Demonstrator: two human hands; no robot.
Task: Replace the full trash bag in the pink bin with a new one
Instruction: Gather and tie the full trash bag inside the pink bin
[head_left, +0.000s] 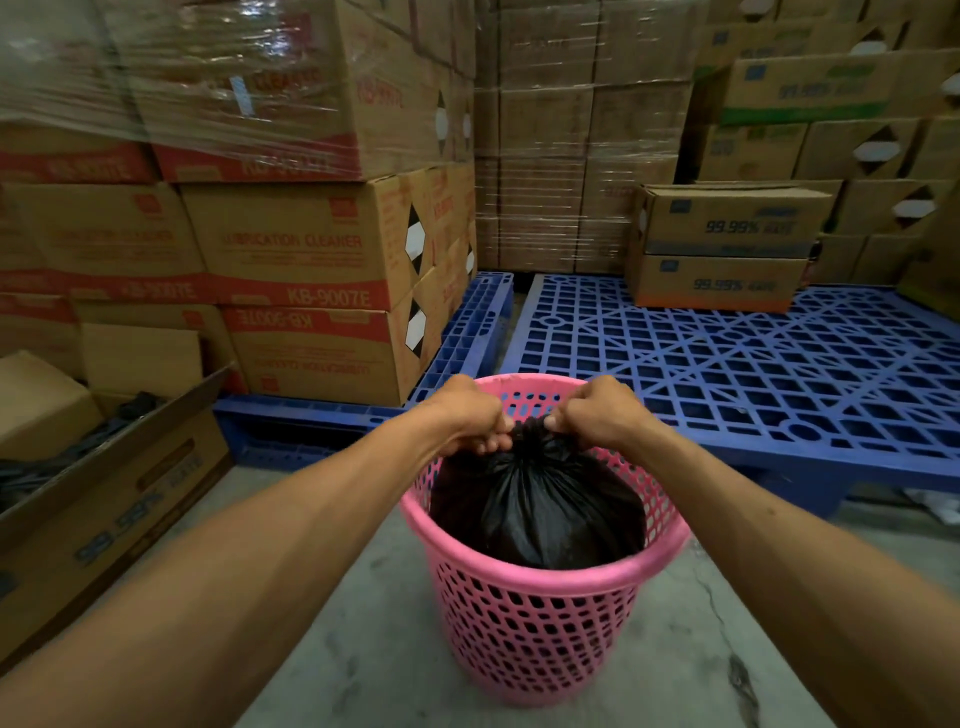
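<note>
Two bare forearms are reaching forward and down from the bottom corners, meeting over the pink bin (540, 623), a round plastic basket with a lattice wall that is standing upright on the grey concrete floor (363, 649). Inside the bin a full black trash bag (540, 509) is sitting, its body bulging up close to the near rim and its top gathered into a tight bunched neck above the middle of the bin. The left hand (475, 418) is closing its fingers on the left side of that neck, and the right hand (592, 413) is pinching the right side of it, so both hands are gripping the bag's gathered top just over the far rim of the bin. To the left of the bin, an open cardboard box (104, 525) is resting on the floor with dark crumpled material lying in it; what that material is cannot be told. Beyond the bin on the right, a blue plastic pallet (753, 364) is lying flat, carrying two stacked cartons (727, 244) at its far side. Beyond the bin on the left, cartons marked "LUBRICATION CLEANER" (291, 249) are standing stacked on another blue pallet (457, 343), the upper ones wrapped in clear film.
</note>
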